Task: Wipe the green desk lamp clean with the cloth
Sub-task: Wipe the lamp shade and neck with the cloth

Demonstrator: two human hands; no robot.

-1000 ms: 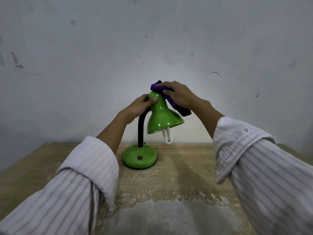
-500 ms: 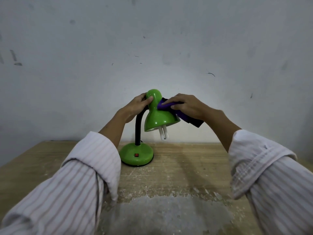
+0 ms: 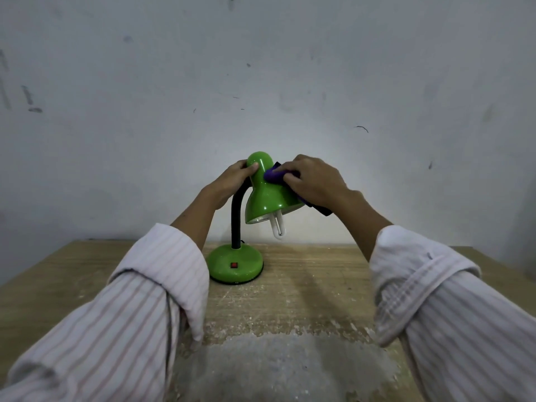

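A glossy green desk lamp (image 3: 268, 195) with a bell-shaped shade, a black bendable neck (image 3: 235, 219) and a round green base (image 3: 236, 266) stands near the far edge of a worn wooden desk (image 3: 313, 288), about midway along that edge, its shade tilted so the white looped bulb (image 3: 278, 227) points down toward the desk. A small red switch (image 3: 233, 265) sits on the base. The right hand (image 3: 314, 181) grips a bunched purple cloth (image 3: 274, 175) and presses it against the right side of the shade, just below the rounded cap; a darker end of the cloth hangs under the wrist. The left hand (image 3: 232, 181) clasps the cap from the opposite side, thumb on its front. Both forearms wear rolled-up pale striped shirt sleeves (image 3: 162, 274). Pale dust and a grey scuffed patch (image 3: 278, 367) cover the desk's near edge. A marked grey-white wall (image 3: 261, 82) rises behind.
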